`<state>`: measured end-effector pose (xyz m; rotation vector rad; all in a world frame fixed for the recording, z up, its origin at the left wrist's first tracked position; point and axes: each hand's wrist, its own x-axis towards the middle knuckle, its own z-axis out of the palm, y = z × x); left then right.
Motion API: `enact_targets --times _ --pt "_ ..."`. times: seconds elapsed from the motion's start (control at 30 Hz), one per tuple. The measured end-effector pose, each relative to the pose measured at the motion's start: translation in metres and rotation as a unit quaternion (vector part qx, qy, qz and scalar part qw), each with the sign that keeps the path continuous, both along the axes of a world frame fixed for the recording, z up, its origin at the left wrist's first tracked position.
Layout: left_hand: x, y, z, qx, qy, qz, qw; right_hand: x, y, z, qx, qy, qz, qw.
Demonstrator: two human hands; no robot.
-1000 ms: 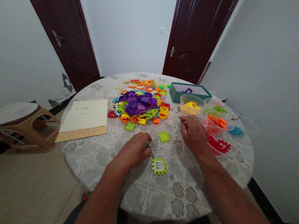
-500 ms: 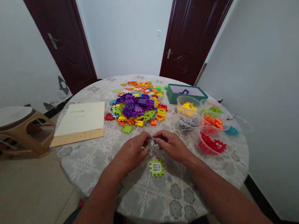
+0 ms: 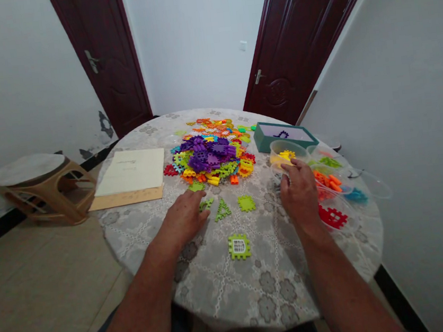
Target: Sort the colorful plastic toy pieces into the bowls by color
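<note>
My left hand (image 3: 185, 215) rests on the cloth with its fingers apart, beside a small green toothed piece (image 3: 206, 204) that it partly covers. A green triangular piece (image 3: 222, 209) and a plain green square piece (image 3: 246, 203) lie to its right. Nearer to me is a green square piece with a white window (image 3: 239, 246). On the right, my right hand (image 3: 299, 191) is over a clear tub of grey pieces (image 3: 277, 179), mostly hidden by it. Its fingers are apart, and I see nothing held in them.
A heap of coloured building pieces (image 3: 212, 156) fills the middle of the round table (image 3: 212, 295). Tubs of yellow (image 3: 286, 156), orange (image 3: 327, 180) and red pieces (image 3: 333, 216) stand right, near a green box (image 3: 264, 142). A pale book (image 3: 130, 172) lies left.
My hands were together above the window piece and have parted. The left moved left and the right moved to the tubs. The triangle and plain square now show on the cloth.
</note>
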<state>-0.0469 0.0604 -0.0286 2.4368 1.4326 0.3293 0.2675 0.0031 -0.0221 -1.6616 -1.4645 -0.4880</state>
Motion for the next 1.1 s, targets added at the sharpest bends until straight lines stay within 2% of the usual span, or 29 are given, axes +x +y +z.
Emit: enact_targets --times 0.1,0.23,0.33,0.4,0.57,0.7,0.8,0.93,1.1 --pt "0.005 -0.002 -0.003 0.0 0.014 -0.005 1.0 -0.014 -0.002 -0.009 -0.039 -0.008 0.06 0.997" --pt "0.01 -0.003 -0.006 0.006 0.039 -0.016 0.999 -0.036 -0.002 -0.029 -0.176 -0.051 0.171 0.968" --pt "0.011 -0.001 -0.006 0.004 0.046 -0.015 0.999 -0.043 0.0 -0.043 -0.284 -0.085 0.183 0.937" --pt "0.011 0.0 -0.005 -0.004 0.042 -0.015 0.999 -0.043 0.001 -0.047 -0.322 -0.079 0.182 0.926" --pt "0.012 -0.002 -0.005 -0.016 0.032 -0.018 0.999 -0.036 0.001 -0.044 -0.302 -0.012 0.175 0.937" --pt "0.018 -0.006 -0.005 -0.007 0.017 -0.019 1.0 -0.036 0.001 -0.042 -0.293 0.036 0.202 0.934" --pt "0.024 -0.008 -0.008 0.006 -0.002 -0.051 0.999 -0.04 0.0 -0.039 -0.276 0.056 0.211 0.936" --pt "0.032 -0.009 -0.013 0.02 0.023 -0.088 0.996 -0.046 -0.002 -0.033 -0.265 0.099 0.192 0.94" --pt "0.039 -0.008 -0.016 0.033 0.061 -0.077 0.995 -0.049 -0.007 -0.024 -0.245 0.108 0.191 0.944"
